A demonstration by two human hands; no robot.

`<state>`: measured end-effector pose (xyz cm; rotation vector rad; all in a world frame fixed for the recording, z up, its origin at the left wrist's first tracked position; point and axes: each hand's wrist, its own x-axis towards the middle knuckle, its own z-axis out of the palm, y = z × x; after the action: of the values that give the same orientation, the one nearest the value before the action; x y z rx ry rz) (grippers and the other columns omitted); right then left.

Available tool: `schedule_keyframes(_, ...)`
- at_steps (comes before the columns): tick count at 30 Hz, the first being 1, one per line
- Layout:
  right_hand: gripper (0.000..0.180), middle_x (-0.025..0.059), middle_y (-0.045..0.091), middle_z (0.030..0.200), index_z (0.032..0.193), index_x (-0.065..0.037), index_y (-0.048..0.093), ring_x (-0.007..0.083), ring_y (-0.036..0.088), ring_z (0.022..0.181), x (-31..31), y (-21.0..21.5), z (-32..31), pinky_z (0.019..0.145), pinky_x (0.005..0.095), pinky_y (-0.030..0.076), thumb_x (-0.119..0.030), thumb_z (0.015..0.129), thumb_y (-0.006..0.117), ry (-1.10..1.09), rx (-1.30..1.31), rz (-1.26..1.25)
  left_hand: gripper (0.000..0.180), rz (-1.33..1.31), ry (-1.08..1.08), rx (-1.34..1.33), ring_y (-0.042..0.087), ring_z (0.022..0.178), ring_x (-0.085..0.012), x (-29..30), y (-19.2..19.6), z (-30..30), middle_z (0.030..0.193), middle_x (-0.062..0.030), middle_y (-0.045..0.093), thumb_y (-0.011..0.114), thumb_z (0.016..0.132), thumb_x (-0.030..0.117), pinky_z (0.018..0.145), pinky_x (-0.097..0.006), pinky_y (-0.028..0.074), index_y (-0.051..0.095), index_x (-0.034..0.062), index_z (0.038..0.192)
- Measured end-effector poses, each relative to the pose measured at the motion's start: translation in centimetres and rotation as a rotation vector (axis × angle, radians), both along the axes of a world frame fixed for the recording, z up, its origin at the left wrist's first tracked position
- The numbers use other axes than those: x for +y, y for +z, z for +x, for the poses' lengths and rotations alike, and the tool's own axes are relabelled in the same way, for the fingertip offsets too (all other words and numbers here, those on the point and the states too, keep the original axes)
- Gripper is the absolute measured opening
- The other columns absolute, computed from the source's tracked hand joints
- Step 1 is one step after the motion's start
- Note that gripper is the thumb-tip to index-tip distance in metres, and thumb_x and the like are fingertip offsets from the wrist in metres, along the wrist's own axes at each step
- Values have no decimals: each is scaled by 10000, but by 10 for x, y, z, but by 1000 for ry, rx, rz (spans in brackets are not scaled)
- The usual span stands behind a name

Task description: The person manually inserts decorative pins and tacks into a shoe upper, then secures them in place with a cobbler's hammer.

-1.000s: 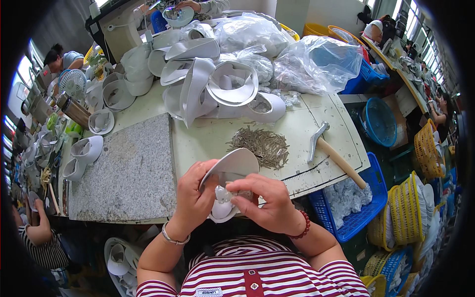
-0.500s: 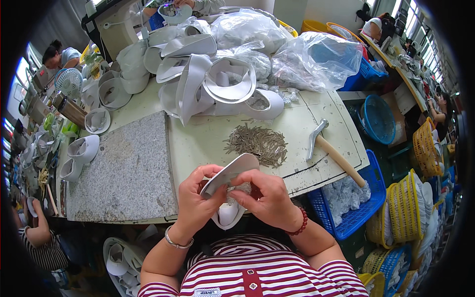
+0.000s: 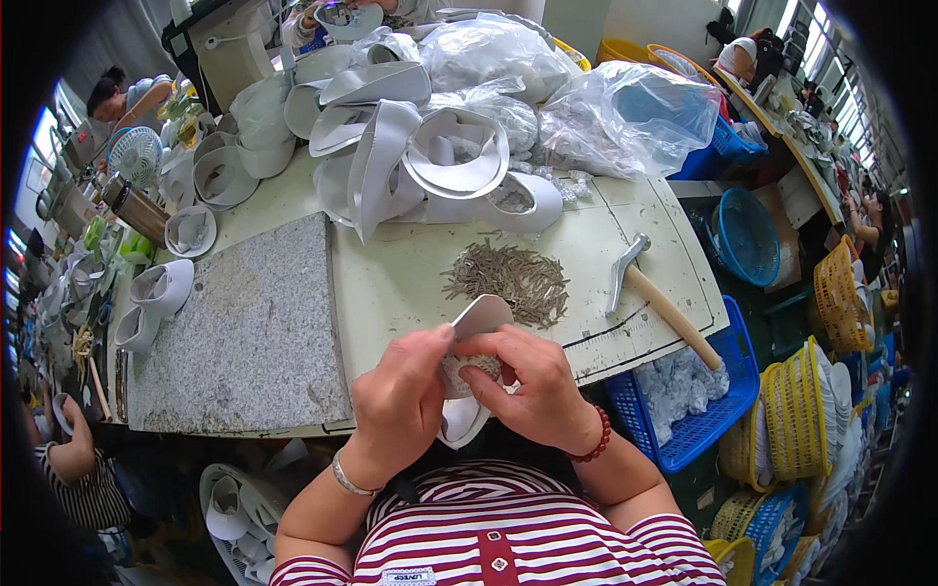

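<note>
Just past the table's front edge, a white visor-like piece [image 3: 486,314] with a stiff, curved brim is held between my two hands. My left hand [image 3: 399,386] is closed around its left side, knuckles up, with most of its fingertips hidden. My right hand [image 3: 532,376] pinches the right side, thumb and fingers over a pale, rough-textured patch. The lower white part hangs below my fingers. Just beyond the brim lies a heap of small thin metal strips [image 3: 513,278] on the table. Whether a strip is between my fingers cannot be made out.
To the left lies a grey stone slab [image 3: 239,332]. A hammer [image 3: 672,317] rests at the right table edge, above a blue basket [image 3: 718,405] of white pieces. White visor-like pieces [image 3: 376,171] and clear plastic bags [image 3: 625,117] are piled at the back. Other people sit nearby.
My left hand has turned and closed in over the piece, nearer my right hand. Less of the brim shows, and it stands more upright.
</note>
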<state>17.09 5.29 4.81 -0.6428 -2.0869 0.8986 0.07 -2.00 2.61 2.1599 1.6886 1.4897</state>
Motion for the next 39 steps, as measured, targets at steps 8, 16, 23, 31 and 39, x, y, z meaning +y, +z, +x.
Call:
schedule_keyframes(8,368,31,597,725,1135,-22,628,97,498,565,-1,7,2,523,251,413,-94,793,743,25,-16,-303,394,-7,35,241,716,779,-246,-7,12,-1,1167,-135,645,700,765,75,594,-315,587,688,201,1138)
schedule_keyframes(16,359,-23,529,706,1150,-6,590,26,444,572,5,-9,5,502,202,360,20,810,702,105,134,-430,237,-56,28,257,682,653,-218,-10,18,-5,1141,-103,657,757,760,104,524,-297,544,696,64,985)
schedule_keyframes(23,260,75,592,771,1035,-20,649,169,551,602,5,0,-7,546,283,454,-39,783,715,63,-41,148,157,-22,-4,159,650,587,-224,-6,16,-7,1104,-90,626,717,801,139,500,-316,522,638,33,886)
schedule_keyframes(31,303,111,603,785,1080,-10,636,251,582,605,4,2,-8,528,357,459,32,780,644,41,-78,329,172,-51,-9,155,663,616,-236,-7,17,-9,1143,-110,661,735,776,110,517,-313,529,663,16,901)
schedule_keyframes(39,297,62,539,684,1018,-56,647,252,560,558,4,1,-10,496,379,445,-52,726,700,-21,-226,508,188,-71,-2,139,654,609,-230,-7,15,-6,1134,-77,655,724,786,122,512,-307,521,655,26,932)
